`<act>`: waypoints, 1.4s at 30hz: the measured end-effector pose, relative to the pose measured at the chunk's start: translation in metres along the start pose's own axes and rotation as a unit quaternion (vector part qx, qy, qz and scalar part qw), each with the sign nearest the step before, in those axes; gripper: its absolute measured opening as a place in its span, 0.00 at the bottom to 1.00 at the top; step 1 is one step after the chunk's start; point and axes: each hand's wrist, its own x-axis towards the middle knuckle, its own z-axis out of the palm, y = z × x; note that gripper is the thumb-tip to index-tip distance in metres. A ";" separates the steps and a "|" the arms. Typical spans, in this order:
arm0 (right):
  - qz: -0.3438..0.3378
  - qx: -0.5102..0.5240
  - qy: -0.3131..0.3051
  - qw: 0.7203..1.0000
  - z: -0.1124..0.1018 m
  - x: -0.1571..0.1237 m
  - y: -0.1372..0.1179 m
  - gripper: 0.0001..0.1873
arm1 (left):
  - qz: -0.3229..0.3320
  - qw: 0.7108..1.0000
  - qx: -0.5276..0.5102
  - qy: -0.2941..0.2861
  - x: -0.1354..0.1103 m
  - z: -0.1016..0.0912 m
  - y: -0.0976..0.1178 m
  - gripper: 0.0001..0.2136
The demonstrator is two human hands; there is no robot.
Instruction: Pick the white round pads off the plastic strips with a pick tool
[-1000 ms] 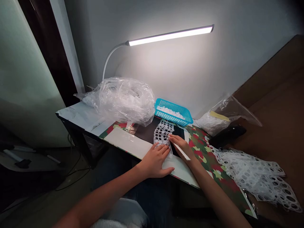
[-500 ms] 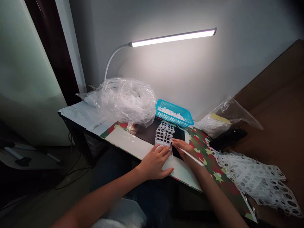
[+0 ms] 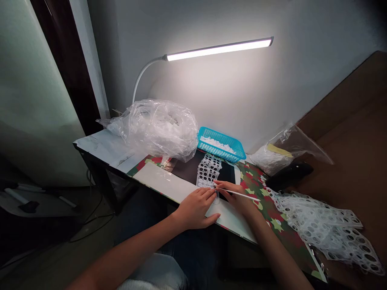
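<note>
Perforated white strip (image 3: 208, 171) lies under the left grip (image 3: 196, 208).

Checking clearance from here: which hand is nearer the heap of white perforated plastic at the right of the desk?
Right hand: it is left of the heap of white perforated plastic, not touching it. Left hand is farther, beyond the right hand.

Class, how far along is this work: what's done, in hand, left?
Seemingly done: small white pieces lie in the blue plastic basket. In hand: the left hand pins a perforated white strip while the right hand holds a thin white stick against it. Left: a heap of perforated white sheet lies to the right.
</note>
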 end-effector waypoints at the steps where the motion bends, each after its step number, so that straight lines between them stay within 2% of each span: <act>1: 0.000 0.001 -0.001 1.000 0.000 0.000 0.000 0.11 | 0.000 1.000 0.000 -0.001 0.000 0.000 0.000 0.27; 7: -0.013 -0.011 -0.011 1.000 0.000 0.002 -0.002 0.10 | -0.004 1.000 0.003 -0.007 0.001 -0.002 0.001 0.27; 10: -0.011 -0.023 0.002 1.000 0.004 0.003 -0.003 0.11 | -0.005 1.000 -0.007 -0.001 0.002 -0.004 0.002 0.26; 17: 0.007 -0.040 0.083 0.996 0.015 0.009 -0.001 0.14 | -0.014 1.000 -0.022 0.000 0.004 -0.006 0.003 0.24; 21: 0.023 -0.071 0.174 0.982 0.009 0.014 0.001 0.14 | -0.009 1.000 -0.020 -0.005 0.004 -0.005 0.002 0.25; 23: 0.008 -0.080 0.209 0.975 0.005 0.015 -0.001 0.12 | -0.006 1.000 -0.019 -0.003 0.003 -0.005 0.001 0.26; 25: -0.017 -0.071 0.193 0.979 0.004 0.014 -0.004 0.10 | 0.000 1.000 -0.016 0.000 0.002 -0.003 0.001 0.26; 29: -0.038 -0.045 0.076 0.995 0.008 0.013 -0.009 0.11 | 0.007 1.000 -0.011 0.009 0.000 -0.002 0.001 0.26; 32: -0.031 -0.032 0.024 0.999 0.011 0.012 -0.011 0.11 | 0.006 1.000 -0.013 0.012 0.000 -0.002 0.002 0.25; 35: -0.023 -0.015 0.001 1.000 0.008 0.011 -0.013 0.11 | 0.010 1.000 -0.015 0.015 0.001 -0.003 0.002 0.24; 42: 0.002 -0.001 -0.009 1.000 0.006 0.010 -0.015 0.09 | 0.015 0.999 -0.018 0.023 0.001 -0.003 0.002 0.23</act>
